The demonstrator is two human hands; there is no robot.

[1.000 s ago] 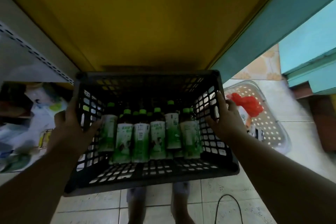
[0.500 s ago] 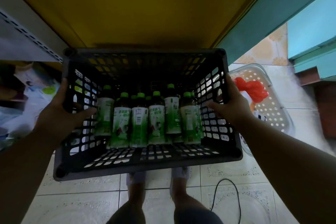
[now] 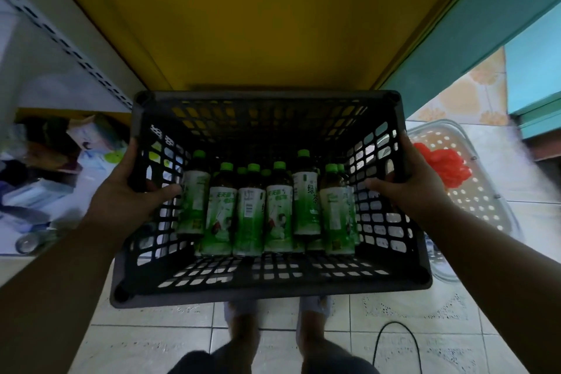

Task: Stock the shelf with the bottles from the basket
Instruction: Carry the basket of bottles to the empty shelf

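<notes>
1. I hold a dark grey plastic lattice basket with both hands; it fills the middle of the frame, and my two feet show on the pale tiled floor just below its near rim.
2. My left hand, at centre left, grips the basket's left wall: the thumb is hooked inside, against the lattice, and the fingers wrap round the outside.
3. My right hand, at centre right, grips the right wall the same way, thumb inside and fingers curled round the outer edge.
4. Green-capped drink bottles with green and white labels stand upright in the basket, packed side by side in rows toward its far half.
5. A broad yellow shelf surface fills the top centre of the frame, directly beyond the basket's far rim.
6. At the right edge, a clear perforated plastic basket sits on the floor with something red inside.
7. A black cable loops across the tiles at lower right.
8. Mixed packaged goods, blurred, lie at centre left.
</notes>
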